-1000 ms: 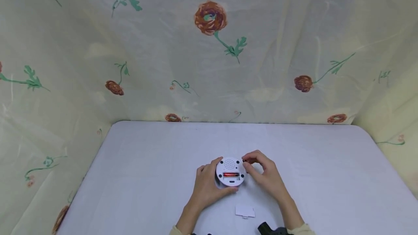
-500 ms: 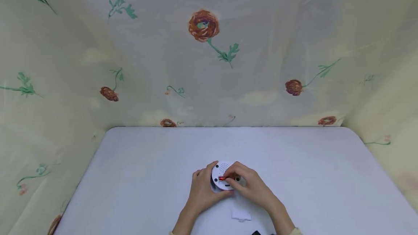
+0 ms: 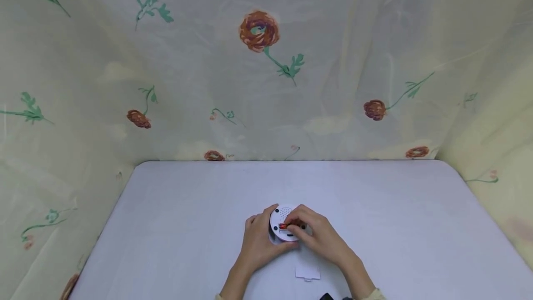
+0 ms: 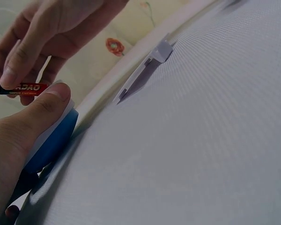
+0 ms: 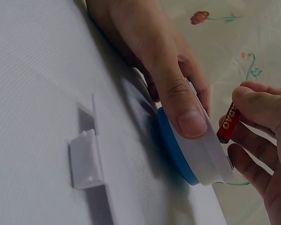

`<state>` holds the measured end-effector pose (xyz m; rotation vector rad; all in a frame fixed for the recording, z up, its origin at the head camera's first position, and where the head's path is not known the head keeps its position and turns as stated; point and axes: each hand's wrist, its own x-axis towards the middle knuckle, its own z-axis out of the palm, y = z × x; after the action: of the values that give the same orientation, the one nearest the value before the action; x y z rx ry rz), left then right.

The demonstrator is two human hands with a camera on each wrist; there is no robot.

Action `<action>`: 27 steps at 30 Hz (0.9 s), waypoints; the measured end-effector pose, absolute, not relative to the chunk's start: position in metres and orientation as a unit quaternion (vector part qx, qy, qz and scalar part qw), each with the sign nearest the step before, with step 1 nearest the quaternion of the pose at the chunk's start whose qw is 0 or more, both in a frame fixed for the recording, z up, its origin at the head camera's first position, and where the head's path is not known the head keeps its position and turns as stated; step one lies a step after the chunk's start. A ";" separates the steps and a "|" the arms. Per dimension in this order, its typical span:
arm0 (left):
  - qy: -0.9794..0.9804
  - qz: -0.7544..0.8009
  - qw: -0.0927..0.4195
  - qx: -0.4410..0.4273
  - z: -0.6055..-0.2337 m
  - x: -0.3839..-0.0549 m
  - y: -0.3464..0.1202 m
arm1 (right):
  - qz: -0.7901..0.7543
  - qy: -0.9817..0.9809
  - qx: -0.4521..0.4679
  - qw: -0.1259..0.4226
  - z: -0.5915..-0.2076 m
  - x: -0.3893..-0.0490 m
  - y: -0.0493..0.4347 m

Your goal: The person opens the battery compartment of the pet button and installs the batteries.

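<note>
My left hand grips a round white device by its edge, its underside with small holes and dark feet facing up. Its rim is blue on the far side in the wrist views. Over the device's battery compartment, my right hand pinches a red battery with a dark end between thumb and fingers. In the left wrist view the battery shows light lettering and sits clear of the compartment. The right fingers hide most of the compartment, so what lies inside cannot be told.
A small white battery cover with a clip tab lies on the white tabletop, nearer me than the device. A floral curtain encloses the table's back and sides. Something dark shows at the bottom edge.
My right hand has moved left from beside the device to over its compartment, where a red battery lay visible a second ago. The left hand keeps its hold. The head view has shifted slightly.
</note>
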<state>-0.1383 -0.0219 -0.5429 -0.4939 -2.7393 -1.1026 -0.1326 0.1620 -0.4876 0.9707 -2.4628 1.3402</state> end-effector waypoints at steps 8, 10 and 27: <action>-0.912 -0.370 0.074 -0.161 -0.542 -0.139 -0.022 | 0.462 -0.822 0.325 0.075 -0.489 -0.135 0.160; -0.913 -0.368 0.076 -0.162 -0.543 -0.139 -0.022 | 0.461 -0.822 0.325 0.074 -0.491 -0.135 0.159; -0.915 -0.359 0.082 -0.168 -0.542 -0.138 -0.022 | 0.441 -0.830 0.329 0.093 -0.500 -0.135 0.154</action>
<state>-0.1377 -0.0225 -0.5421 -0.5019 -2.7327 -1.0714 -0.1348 0.1543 -0.5002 0.9765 -2.4640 1.3088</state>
